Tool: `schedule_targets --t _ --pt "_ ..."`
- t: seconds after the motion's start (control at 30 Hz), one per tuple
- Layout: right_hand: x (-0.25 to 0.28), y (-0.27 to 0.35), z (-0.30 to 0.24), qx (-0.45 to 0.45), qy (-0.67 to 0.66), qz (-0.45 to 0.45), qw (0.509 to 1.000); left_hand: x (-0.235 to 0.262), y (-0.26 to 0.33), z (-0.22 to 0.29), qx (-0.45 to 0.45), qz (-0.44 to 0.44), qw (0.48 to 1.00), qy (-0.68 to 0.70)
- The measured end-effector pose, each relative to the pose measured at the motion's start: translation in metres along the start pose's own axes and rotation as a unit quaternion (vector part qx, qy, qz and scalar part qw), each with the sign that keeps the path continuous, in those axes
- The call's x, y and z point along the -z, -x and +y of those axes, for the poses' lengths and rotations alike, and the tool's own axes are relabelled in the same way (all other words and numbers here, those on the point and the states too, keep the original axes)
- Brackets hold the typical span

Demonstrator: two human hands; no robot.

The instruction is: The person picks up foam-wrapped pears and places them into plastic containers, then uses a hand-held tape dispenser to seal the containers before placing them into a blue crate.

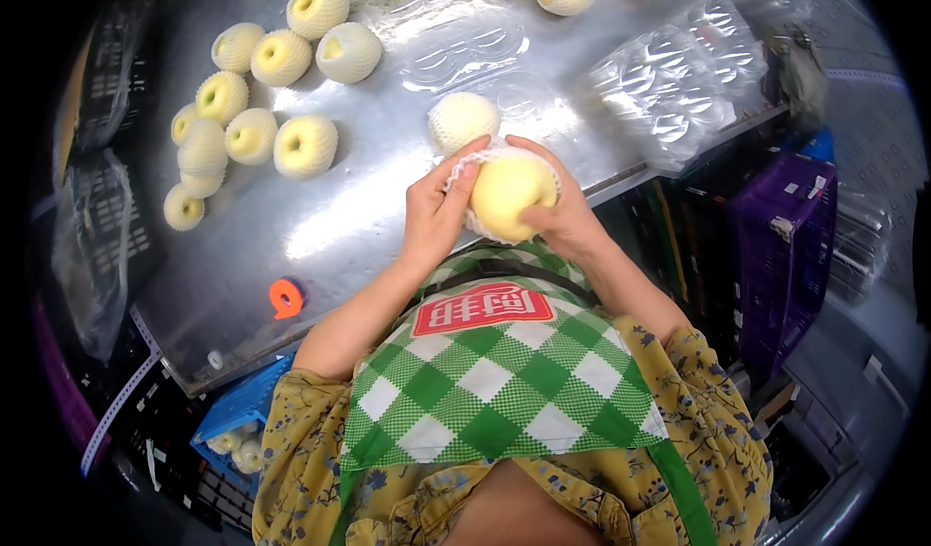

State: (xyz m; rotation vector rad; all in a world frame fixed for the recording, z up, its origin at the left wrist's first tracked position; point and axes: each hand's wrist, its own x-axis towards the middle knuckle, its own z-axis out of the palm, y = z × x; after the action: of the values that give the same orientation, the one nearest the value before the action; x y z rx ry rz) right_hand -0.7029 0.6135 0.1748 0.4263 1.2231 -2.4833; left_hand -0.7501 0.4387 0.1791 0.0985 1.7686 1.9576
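Note:
Between my two hands, close to my apron, is a yellow apple (pixel 511 195) partly inside a white foam net (pixel 475 218). My left hand (pixel 435 210) grips the net's edge at the apple's left side. My right hand (pixel 566 214) wraps the right side, its thumb pressed on the apple near the stem hollow. Just beyond my fingers, another apple in a foam net (pixel 464 122) sits on the metal table (pixel 388 173).
Several netted apples (pixel 281 58) stand at the table's left, more along the far edge. Clear plastic trays (pixel 669 85) lie stacked at the right. An orange ring-shaped tool (pixel 286 298) lies near the left front. A purple crate (pixel 790 245) stands right; a blue crate (pixel 238 405) sits below left.

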Motion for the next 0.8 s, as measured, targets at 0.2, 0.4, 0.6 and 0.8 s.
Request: schedule_targets --t 0.2,0.4,0.6,0.8 --pt "0.040 0.016 0.018 -0.068 -0.322 -0.021 0.944 -0.026 -0.002 0.002 0.001 -0.018 0.997 0.072" --pt "0.037 0.020 0.007 -0.047 -0.251 -0.006 0.967 -0.026 -0.005 0.003 -0.109 -0.039 0.965 -0.236" --pt "0.044 0.028 -0.020 0.102 0.341 0.079 0.931 -0.032 0.013 0.003 -0.259 -0.128 0.900 -0.327" --pt "0.062 0.010 -0.036 0.180 0.593 0.061 0.783 0.000 0.005 -0.018 -0.197 -0.066 0.902 -0.377"
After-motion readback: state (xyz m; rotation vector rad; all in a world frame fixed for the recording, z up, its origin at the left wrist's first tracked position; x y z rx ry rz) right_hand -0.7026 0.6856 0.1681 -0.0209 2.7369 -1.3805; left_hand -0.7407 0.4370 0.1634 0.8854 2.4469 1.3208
